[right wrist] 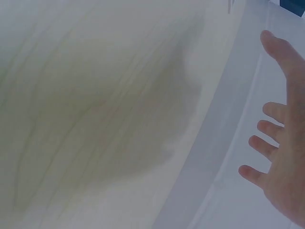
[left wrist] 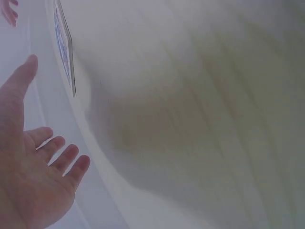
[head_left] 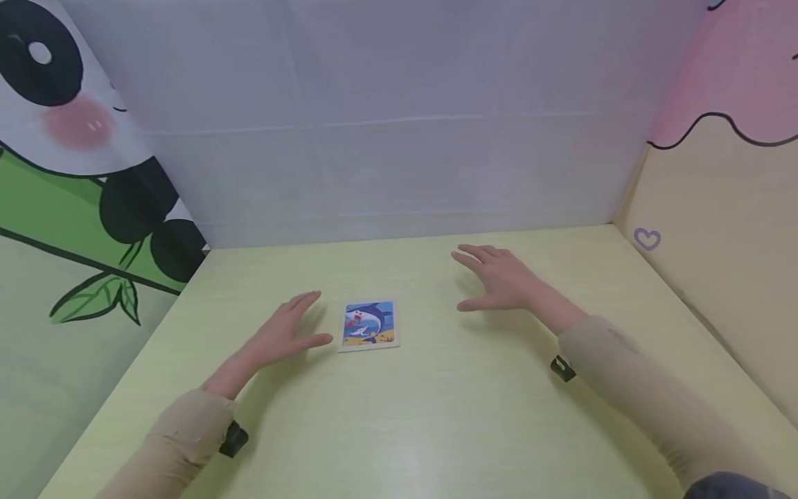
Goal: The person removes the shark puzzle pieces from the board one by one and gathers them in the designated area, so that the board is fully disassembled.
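A person's left hand [head_left: 277,337] and right hand [head_left: 505,281], fingers loosely spread, hovered above a pale yellow table [head_left: 405,416] where a dolphin picture [head_left: 370,324] lay between them, nearer the left, before a whitish sheet [head_left: 399,173] and cartoon-decorated walls [head_left: 68,374].

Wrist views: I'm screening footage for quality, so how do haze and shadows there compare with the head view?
Head view: clearer, the picture card distinct, soft shadows beside the left hand and right hand, pale sheen low on the table; left wrist view: hazy, one broad, soft shadow on the table; right wrist view: similarly hazy, also broadly shadowed.
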{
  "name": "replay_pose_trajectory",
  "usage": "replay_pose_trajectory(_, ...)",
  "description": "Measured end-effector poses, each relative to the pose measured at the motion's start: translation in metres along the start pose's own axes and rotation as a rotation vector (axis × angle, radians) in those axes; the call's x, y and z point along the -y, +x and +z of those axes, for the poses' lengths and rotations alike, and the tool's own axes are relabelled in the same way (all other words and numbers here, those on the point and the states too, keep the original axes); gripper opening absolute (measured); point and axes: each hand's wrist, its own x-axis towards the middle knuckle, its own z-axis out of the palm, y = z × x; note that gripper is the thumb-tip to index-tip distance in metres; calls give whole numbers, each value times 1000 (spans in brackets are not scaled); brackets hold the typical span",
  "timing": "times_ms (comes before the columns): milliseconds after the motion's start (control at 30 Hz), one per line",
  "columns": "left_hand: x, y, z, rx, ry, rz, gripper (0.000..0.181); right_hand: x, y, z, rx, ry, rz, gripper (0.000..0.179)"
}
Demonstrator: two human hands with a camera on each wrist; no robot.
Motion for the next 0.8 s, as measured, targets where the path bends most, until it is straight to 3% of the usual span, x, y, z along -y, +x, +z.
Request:
replay_pose_trajectory(300, -14, 7, 16, 9, -117, -25, 90, 17, 28, 6, 19, 28, -25, 98)
replay_pose_trajectory(533, -23, 11, 26, 50, -190, -111, 91, 32, 55, 11, 11, 55, -48, 96)
replay_pose_trajectory(800, -26, 17, 33, 63, -245, -124, 91, 54, 78, 18, 12, 144, -116, 91)
